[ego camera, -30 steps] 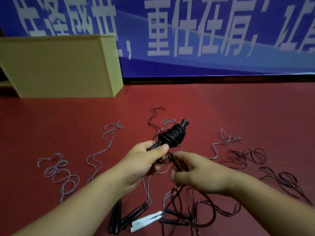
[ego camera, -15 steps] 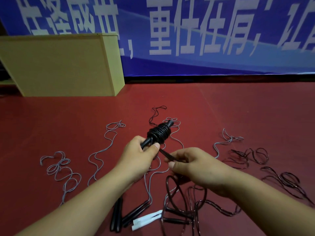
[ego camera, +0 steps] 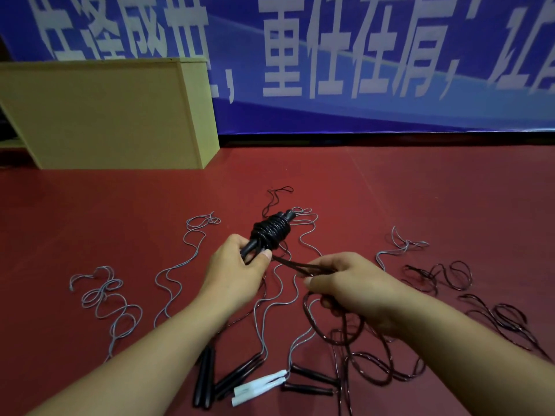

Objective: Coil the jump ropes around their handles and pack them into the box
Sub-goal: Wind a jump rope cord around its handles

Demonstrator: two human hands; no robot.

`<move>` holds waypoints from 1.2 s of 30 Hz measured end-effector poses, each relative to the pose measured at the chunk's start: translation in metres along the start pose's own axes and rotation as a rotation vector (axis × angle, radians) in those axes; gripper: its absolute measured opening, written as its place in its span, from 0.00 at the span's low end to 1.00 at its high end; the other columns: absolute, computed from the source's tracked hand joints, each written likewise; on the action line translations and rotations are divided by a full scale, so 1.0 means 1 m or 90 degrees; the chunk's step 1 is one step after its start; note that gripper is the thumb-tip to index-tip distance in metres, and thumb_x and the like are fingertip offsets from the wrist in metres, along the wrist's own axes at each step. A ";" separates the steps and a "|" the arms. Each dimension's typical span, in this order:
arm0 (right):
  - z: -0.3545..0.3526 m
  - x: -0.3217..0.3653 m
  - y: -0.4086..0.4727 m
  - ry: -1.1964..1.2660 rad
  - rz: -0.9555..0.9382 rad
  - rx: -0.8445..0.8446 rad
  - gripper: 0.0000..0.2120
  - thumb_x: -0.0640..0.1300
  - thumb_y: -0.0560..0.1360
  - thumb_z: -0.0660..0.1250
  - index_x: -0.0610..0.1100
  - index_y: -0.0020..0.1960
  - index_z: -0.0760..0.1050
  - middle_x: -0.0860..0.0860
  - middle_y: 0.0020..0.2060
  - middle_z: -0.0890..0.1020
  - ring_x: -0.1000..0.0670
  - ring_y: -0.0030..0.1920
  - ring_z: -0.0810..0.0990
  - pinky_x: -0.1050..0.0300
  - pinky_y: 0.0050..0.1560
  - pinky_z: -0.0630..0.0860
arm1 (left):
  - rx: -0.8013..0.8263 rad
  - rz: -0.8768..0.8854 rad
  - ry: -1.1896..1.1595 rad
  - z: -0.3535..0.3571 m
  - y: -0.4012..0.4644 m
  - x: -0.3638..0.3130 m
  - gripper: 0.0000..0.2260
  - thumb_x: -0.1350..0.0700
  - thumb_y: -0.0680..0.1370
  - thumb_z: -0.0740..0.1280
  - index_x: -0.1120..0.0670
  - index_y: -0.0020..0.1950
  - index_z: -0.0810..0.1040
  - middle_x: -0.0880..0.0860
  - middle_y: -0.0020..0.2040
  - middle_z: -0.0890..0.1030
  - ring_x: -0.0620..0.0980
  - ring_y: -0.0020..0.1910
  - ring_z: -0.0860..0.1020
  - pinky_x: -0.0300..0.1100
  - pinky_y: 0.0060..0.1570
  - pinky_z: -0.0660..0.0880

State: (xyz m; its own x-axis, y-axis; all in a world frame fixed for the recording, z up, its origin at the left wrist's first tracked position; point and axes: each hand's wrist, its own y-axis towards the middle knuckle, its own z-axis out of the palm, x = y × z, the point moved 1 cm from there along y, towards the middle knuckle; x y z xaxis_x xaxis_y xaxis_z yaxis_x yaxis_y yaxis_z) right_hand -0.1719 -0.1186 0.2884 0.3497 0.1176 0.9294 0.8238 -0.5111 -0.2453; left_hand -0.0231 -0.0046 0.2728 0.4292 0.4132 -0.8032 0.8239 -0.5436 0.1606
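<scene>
Box point(ego camera: 99, 115) sits far up-left of the left hand point(ego camera: 232, 273), against the banner point(ego camera: 360, 55); only its closed outer faces show from here, so contents can't be told. Left hand is wrapped round the bottom of the black handles point(ego camera: 250, 249), thumb pressed on top, with the coiled rope bundle point(ego camera: 271, 231) sitting just above the fist. Right hand point(ego camera: 354, 291) pinches the free black rope strand point(ego camera: 300, 265) between thumb and fingers, other fingers curled under; strand runs taut from the bundle, past the left thumb, into the right pinch. Slack dark rope loops point(ego camera: 345, 334) hang below the right hand onto the red floor point(ego camera: 420, 190). Below both wrists: more black handles point(ego camera: 204, 379), white handles point(ego camera: 261, 388), another black pair point(ego camera: 309, 382). Grey ropes point(ego camera: 105, 298) lie left of the left hand, dark rope tangles point(ego camera: 495, 319) right of the right hand (which rope goes to which handle is hard to trace in the overlap). Right fingertips are hidden under the palm; forearms cut off at the bottom edge. Versus half a second ago: right hand has shifted further right, away from the left, so the strand between them is longer; the bundle is held in much the same spot.
</scene>
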 end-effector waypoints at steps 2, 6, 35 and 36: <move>-0.002 -0.001 0.000 -0.054 -0.005 0.007 0.06 0.39 0.76 0.67 0.43 0.41 0.80 0.49 0.31 0.76 0.52 0.29 0.72 0.60 0.29 0.69 | -0.002 -0.003 0.013 0.000 0.001 0.002 0.10 0.50 0.76 0.70 0.51 0.42 0.71 0.47 0.35 0.73 0.46 0.33 0.70 0.41 0.32 0.64; -0.002 -0.004 -0.004 -0.156 -0.022 0.028 0.07 0.41 0.78 0.65 0.37 0.46 0.77 0.51 0.29 0.73 0.54 0.25 0.72 0.66 0.27 0.68 | 0.007 -0.024 0.040 -0.001 0.004 0.009 0.10 0.49 0.76 0.70 0.51 0.42 0.71 0.47 0.36 0.73 0.47 0.33 0.70 0.42 0.32 0.63; -0.028 -0.016 0.013 -0.421 -0.210 -0.076 0.29 0.68 0.62 0.72 0.40 0.38 0.80 0.48 0.25 0.75 0.54 0.27 0.68 0.57 0.30 0.68 | 0.729 0.177 -0.001 -0.012 -0.039 -0.009 0.06 0.58 0.79 0.69 0.47 0.46 0.79 0.40 0.37 0.77 0.40 0.37 0.73 0.39 0.42 0.71; -0.030 -0.016 0.013 -0.381 -0.195 -0.067 0.28 0.64 0.63 0.74 0.37 0.35 0.77 0.49 0.23 0.70 0.55 0.26 0.64 0.59 0.27 0.64 | 0.744 0.162 -0.052 -0.014 -0.040 -0.012 0.07 0.61 0.79 0.68 0.48 0.47 0.79 0.39 0.37 0.78 0.37 0.38 0.74 0.33 0.43 0.70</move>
State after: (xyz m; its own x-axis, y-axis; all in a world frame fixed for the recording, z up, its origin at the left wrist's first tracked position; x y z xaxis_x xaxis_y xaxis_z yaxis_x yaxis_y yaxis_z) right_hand -0.1804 -0.1527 0.2785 0.3194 0.7058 0.6324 0.8879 -0.4560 0.0605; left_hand -0.0555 0.0227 0.2842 0.4715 0.1722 -0.8649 -0.1342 -0.9553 -0.2634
